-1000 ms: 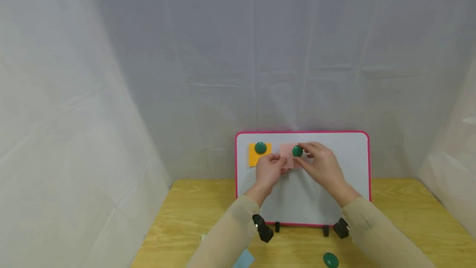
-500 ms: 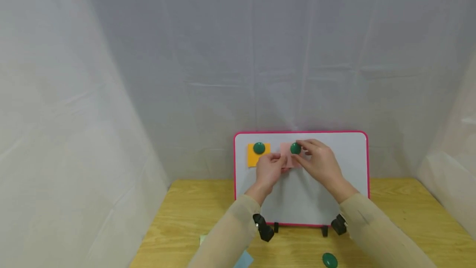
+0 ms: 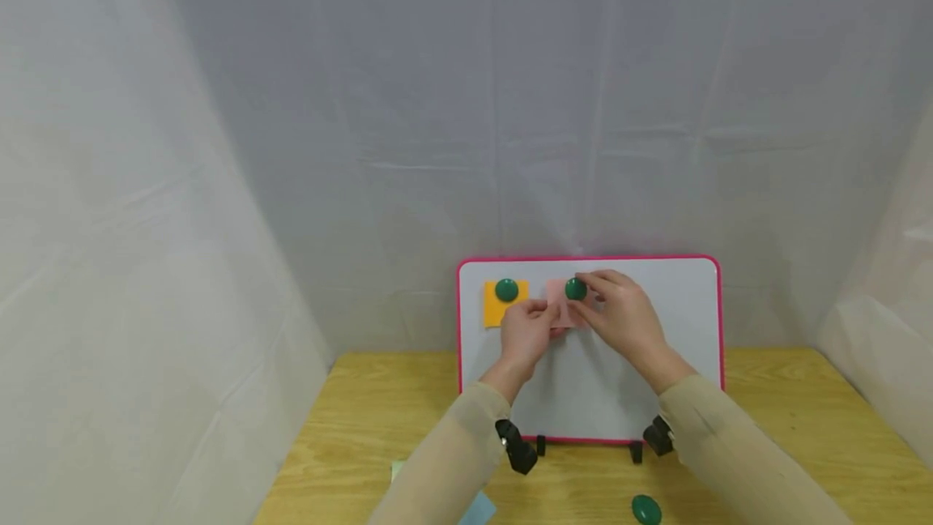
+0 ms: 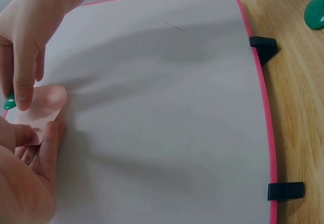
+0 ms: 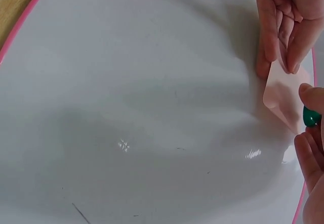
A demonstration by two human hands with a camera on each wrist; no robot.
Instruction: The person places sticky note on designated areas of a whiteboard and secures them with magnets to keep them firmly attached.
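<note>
Pink note: thin square paper, judged very light, limp and easily creased; lies flat against the whiteboard, upper middle, to the right of the orange note. Best taken by a corner or edge, pinched gently.
Green magnet on pink note: small domed disc, smooth and glossy, presumably hard plastic; judged light but slippery, to be taken by its rim. It sits at the note's upper right part.
Left hand: lower left corner of the pink note is pinched between thumb and fingers, holding it against the board.
Right hand: fingers curled about the green magnet's rim, touching it on the note.
Whiteboard: rigid, glossy white face, pink frame with rounded corners, propped nearly upright on black feet on the bench.
Orange note: paper square, already pinned by a second green magnet.
Spare magnet: same green disc, lying on the bench in front of the board.
Bench: pale wood, visible grain, matt.
Backdrop: white draped sheeting, softly creased.
</note>
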